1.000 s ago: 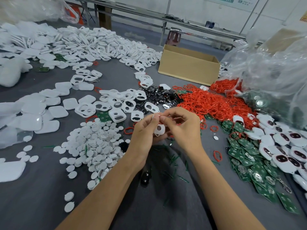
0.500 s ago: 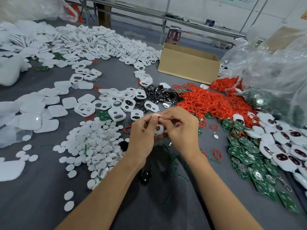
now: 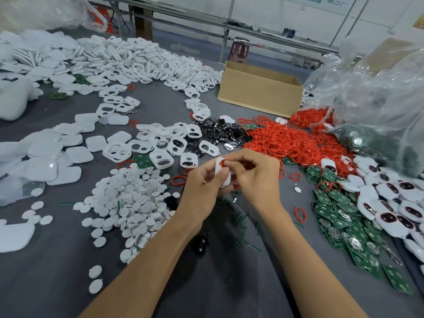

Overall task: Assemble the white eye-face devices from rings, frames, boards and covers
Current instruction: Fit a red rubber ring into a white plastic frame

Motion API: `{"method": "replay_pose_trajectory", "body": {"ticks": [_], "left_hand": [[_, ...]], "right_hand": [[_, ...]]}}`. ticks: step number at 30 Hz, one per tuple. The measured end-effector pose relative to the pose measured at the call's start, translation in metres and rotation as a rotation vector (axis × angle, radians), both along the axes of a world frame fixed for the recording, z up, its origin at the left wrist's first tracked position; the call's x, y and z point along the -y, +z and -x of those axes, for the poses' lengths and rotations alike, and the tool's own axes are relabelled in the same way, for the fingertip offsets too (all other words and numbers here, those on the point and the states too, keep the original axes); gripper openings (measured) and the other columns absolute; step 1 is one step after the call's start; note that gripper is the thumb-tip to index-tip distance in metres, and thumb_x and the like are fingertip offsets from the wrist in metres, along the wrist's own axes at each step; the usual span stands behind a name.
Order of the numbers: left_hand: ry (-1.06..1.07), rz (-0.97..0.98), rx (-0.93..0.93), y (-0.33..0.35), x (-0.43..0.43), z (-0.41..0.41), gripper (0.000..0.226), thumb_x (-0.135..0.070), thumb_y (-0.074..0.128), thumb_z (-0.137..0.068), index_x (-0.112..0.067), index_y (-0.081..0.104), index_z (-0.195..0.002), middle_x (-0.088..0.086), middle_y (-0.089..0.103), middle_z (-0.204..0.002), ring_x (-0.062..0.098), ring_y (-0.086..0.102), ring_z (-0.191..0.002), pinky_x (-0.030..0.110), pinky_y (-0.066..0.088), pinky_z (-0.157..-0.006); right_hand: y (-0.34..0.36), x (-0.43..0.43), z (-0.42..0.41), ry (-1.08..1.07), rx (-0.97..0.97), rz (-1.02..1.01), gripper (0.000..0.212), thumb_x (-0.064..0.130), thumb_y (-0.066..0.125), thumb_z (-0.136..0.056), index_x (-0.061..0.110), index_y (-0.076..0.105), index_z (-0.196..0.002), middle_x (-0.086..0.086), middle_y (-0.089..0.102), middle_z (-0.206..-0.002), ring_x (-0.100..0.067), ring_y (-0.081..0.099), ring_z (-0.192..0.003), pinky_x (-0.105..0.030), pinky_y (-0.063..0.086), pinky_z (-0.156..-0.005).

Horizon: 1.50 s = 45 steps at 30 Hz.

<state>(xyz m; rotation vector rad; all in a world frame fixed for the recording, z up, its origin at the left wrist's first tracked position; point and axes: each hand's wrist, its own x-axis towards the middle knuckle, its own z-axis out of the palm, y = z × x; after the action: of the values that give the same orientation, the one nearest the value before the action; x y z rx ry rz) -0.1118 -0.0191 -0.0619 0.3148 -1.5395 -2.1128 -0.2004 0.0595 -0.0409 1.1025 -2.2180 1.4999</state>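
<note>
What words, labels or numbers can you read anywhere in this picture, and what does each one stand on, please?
No text here can be read.
The wall poster: its lettering is too blurred to read.
The yellow sign at the right edge: blurred and cut off.
The green boards: any markings are too small to read.
The cardboard box: no print shows.

The frame (image 3: 227, 180) is mostly hidden behind the left hand (image 3: 202, 193) and the right hand (image 3: 257, 180); only a sliver of ring (image 3: 221, 162) shows at its 12 o'clock end; a black part (image 3: 202, 245) at 6 o'clock lies half under the left forearm; a cover (image 3: 13, 232) at 8 o'clock and faces (image 3: 413, 226) at 4 o'clock are cut by the edges; the bag (image 3: 378, 92) at 2 o'clock blurs its contents.
</note>
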Motion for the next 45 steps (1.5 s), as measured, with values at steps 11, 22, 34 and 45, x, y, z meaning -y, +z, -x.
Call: {"method": "replay_pose_trajectory", "body": {"ticks": [11,22,34,45], "left_hand": [[0.085,0.069,-0.004,-0.001,0.001,0.001,0.03,-0.005,0.047,-0.101,-0.022,0.07,-0.09,-0.017,0.068,-0.068,-0.005,0.063,-0.068,0.014,0.053,-0.061],[-0.009,-0.061,-0.024,-0.003,0.008,0.0,0.02,-0.007,0.052,-0.099,-0.008,0.069,-0.109,0.005,0.074,-0.096,0.008,0.069,-0.088,0.022,0.056,-0.074],[0.026,0.024,-0.059,-0.002,0.006,0.0,0.023,-0.002,0.05,-0.099,-0.015,0.068,-0.103,-0.005,0.074,-0.083,0.002,0.069,-0.077,0.013,0.052,-0.067],[0.123,0.088,-0.006,-0.006,0.002,0.002,0.02,-0.012,0.051,-0.1,-0.017,0.071,-0.1,0.0,0.071,-0.084,0.004,0.065,-0.078,0.02,0.055,-0.066]], "right_hand": [[-0.008,-0.001,-0.006,-0.017,-0.445,-0.082,0.014,-0.004,0.059,-0.073,0.004,0.07,-0.077,-0.006,0.069,-0.077,-0.027,0.063,-0.068,-0.037,0.051,-0.058],[-0.01,0.001,-0.01,-0.071,-0.322,0.034,0.008,-0.001,0.065,-0.078,0.006,0.07,-0.078,0.001,0.071,-0.073,-0.013,0.062,-0.065,-0.031,0.049,-0.061],[-0.009,0.003,-0.01,-0.068,-0.291,-0.041,0.008,0.003,0.063,-0.079,0.008,0.07,-0.079,-0.003,0.07,-0.072,-0.024,0.065,-0.065,-0.041,0.052,-0.061],[-0.009,0.005,-0.014,-0.104,-0.278,-0.041,0.011,0.001,0.064,-0.077,0.008,0.072,-0.077,-0.006,0.069,-0.071,-0.026,0.062,-0.064,-0.037,0.05,-0.061]]}}
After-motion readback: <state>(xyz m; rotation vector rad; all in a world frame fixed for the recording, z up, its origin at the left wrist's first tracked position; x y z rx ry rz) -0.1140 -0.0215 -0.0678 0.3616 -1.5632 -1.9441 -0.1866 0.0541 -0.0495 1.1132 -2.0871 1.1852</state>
